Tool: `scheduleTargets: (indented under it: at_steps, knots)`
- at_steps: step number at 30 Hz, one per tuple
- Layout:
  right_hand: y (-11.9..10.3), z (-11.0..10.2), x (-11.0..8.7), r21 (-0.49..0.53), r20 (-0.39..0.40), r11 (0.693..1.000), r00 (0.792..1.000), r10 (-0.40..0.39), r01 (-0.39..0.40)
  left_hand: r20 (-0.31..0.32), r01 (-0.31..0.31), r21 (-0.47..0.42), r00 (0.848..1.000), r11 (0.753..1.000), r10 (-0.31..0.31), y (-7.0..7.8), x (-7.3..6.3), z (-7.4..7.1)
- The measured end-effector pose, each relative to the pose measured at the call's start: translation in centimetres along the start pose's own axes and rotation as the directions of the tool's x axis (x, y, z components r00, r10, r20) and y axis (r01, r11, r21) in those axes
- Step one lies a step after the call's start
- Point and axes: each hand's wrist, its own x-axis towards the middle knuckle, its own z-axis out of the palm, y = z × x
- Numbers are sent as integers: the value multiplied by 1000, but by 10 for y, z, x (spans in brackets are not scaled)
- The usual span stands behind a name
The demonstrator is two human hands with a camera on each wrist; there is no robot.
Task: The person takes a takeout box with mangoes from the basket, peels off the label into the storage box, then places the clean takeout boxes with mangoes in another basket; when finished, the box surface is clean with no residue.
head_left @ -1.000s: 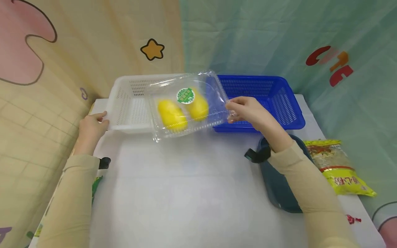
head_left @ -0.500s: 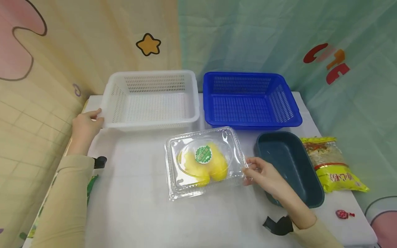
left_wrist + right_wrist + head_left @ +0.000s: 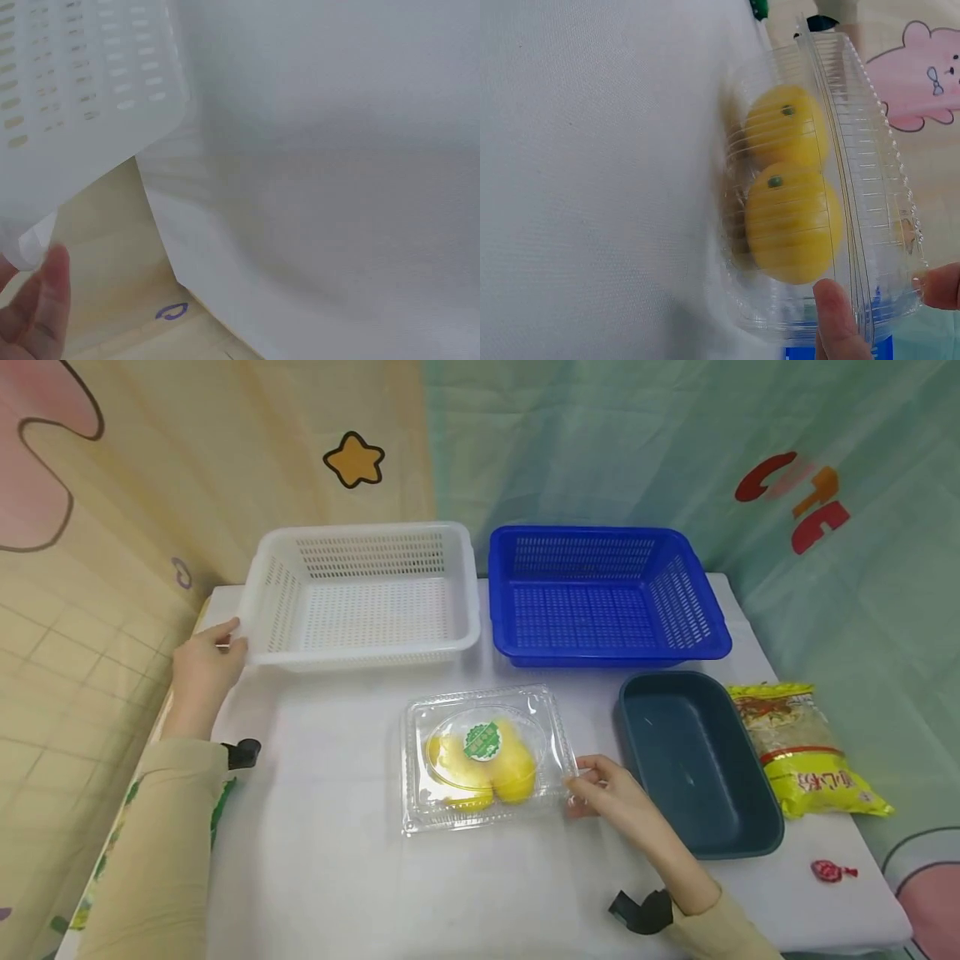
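A clear plastic clamshell box with two rounded yellow fruits inside lies flat, low at the middle of the white table. Its lid is closed and bears a round green-and-white sticker. My right hand pinches the box's right end between thumb and fingers, seen also in the right wrist view. At the far left, my left hand grips the left rim of a white perforated plastic basket near its front corner. In the left wrist view, fingertips show right at that rim.
A blue perforated basket stands at the back, right of the white one. In front of it are a dark teal bin, a yellow food packet and a red wrapped candy. Green packaging shows beside the left sleeve.
My right hand has brought the box from over the two baskets toward me and down to the table's middle. My left hand has kept its place at the white basket's rim.
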Motion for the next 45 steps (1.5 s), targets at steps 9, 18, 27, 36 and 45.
scheduleTargets:
  at_steps: [9,18,27,36,45]
  knots:
    - [1,-1,-6,27,35,1000,999,10,-11,-90,-224,-80,972,971,216,25,-60,18]
    - [3,1,-8,65,32,998,999,-11,9,386,-199,-308,867,930,314,56,-141,85]
    - [4,0,-7,26,61,999,998,-26,24,456,-50,-363,861,930,225,67,-157,114]
    - [-12,-12,-7,-314,50,943,994,-102,113,439,-4,-401,877,916,196,71,-158,119]
    - [-86,-11,20,-530,99,772,929,-356,352,460,38,-411,871,911,171,72,-158,114]
